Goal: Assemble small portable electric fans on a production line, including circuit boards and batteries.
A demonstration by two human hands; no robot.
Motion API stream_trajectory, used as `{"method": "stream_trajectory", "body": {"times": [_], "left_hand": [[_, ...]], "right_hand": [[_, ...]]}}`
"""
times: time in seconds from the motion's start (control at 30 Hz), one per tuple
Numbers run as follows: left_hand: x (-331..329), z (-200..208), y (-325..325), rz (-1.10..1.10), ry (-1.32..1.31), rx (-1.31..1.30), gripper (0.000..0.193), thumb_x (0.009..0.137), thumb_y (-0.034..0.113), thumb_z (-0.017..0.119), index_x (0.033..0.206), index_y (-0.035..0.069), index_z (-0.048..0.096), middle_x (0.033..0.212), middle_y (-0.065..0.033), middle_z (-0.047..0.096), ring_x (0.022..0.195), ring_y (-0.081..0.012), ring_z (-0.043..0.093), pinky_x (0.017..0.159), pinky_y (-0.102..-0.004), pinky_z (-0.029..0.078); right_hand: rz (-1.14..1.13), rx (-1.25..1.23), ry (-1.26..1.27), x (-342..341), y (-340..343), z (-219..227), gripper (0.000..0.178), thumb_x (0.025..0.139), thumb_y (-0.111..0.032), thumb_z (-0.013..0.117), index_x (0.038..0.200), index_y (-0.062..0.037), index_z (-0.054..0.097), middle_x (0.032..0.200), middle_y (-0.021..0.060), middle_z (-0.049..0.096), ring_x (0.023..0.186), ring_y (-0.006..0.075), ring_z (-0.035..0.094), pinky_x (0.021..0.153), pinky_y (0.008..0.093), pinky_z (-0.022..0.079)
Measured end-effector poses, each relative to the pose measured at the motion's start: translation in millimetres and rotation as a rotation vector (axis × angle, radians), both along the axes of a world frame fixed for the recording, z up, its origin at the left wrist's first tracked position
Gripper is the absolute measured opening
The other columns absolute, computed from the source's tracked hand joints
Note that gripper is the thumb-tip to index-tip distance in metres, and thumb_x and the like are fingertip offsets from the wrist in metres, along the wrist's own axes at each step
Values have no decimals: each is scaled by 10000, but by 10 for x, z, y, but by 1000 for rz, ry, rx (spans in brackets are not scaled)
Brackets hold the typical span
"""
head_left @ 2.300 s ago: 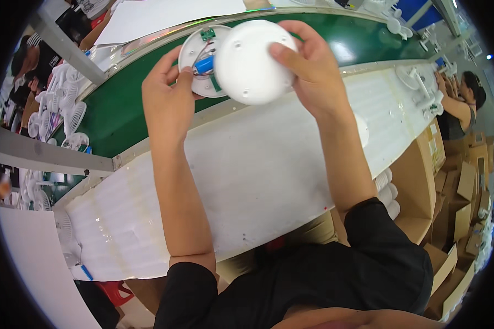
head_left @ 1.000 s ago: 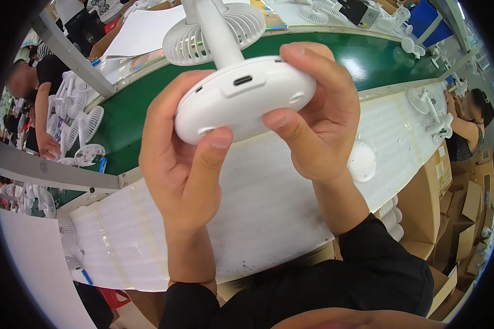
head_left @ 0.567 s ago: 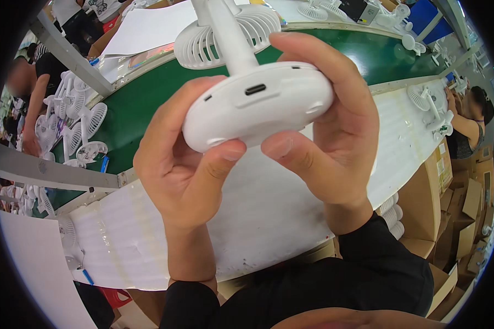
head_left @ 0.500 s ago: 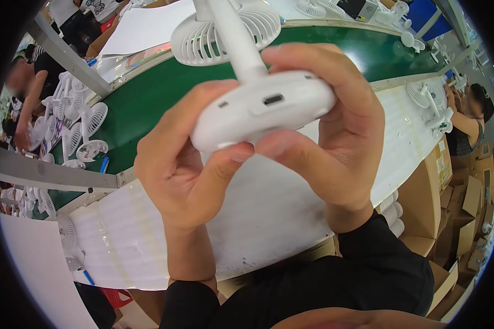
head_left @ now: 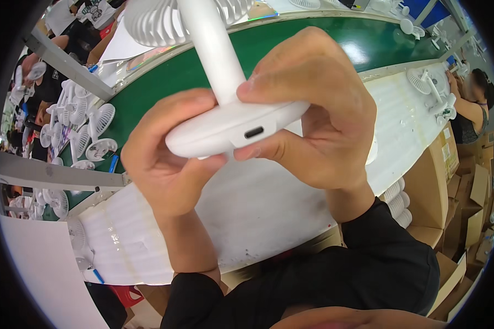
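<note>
A white desk fan [head_left: 219,66] is held up in front of me by its round base, above the white-covered bench. My left hand [head_left: 167,145] grips the left side of the base, fingers on top and thumb below. Round the right side, my right hand [head_left: 318,109] is closed, its index fingertip near the foot of the stem and its thumb on the underside. A dark oblong port shows in the base's edge, toward me. The stem slants up and away to the left, and the ribbed fan head is cut off by the upper edge of the view.
Beyond the bench [head_left: 258,230] runs a green conveyor belt [head_left: 379,41]. Several white fans [head_left: 96,123] stand at the left, behind a grey metal frame [head_left: 55,171]. Open cardboard boxes [head_left: 422,197] are at the right, one with white parts. Other people work at both sides.
The fan has shifted left and its base has turned, so one side slot no longer shows. Both hands have moved with it, still gripping. At the far left a person now lifts a white part.
</note>
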State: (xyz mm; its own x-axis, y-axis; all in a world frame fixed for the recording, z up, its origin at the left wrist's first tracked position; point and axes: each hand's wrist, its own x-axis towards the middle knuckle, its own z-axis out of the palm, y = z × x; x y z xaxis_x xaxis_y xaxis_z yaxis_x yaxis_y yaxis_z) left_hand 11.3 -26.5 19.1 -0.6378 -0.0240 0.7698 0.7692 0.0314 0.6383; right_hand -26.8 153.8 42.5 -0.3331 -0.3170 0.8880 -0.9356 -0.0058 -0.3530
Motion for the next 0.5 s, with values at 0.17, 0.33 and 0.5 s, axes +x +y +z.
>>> {"method": "stream_trajectory", "body": {"times": [0.17,0.33,0.5], "left_hand": [[-18,-115,84,-267,-165,592,410,1013,381,432,921,31,626,952,-143,650,825,-216,595,764,-306,461],[16,-117,-237,157,-60,695,499,1061,360,233,796,69,540,752,-108,601,677,-187,538,694,-294,428],[59,-23,-464,427,-14,542,468,1064,333,249,795,72,530,572,-57,536,532,-158,472,588,-261,408]], "right_hand": [[114,-151,60,0,-208,-112,469,611,-108,886,1032,-49,688,983,84,580,803,168,519,740,250,420],[285,-123,-308,181,-586,-353,496,682,-91,837,1140,-47,650,1071,93,563,903,191,539,823,265,428],[482,71,-662,317,-669,-380,582,779,-87,757,1322,-42,553,1136,96,546,1014,203,541,882,277,427]]}}
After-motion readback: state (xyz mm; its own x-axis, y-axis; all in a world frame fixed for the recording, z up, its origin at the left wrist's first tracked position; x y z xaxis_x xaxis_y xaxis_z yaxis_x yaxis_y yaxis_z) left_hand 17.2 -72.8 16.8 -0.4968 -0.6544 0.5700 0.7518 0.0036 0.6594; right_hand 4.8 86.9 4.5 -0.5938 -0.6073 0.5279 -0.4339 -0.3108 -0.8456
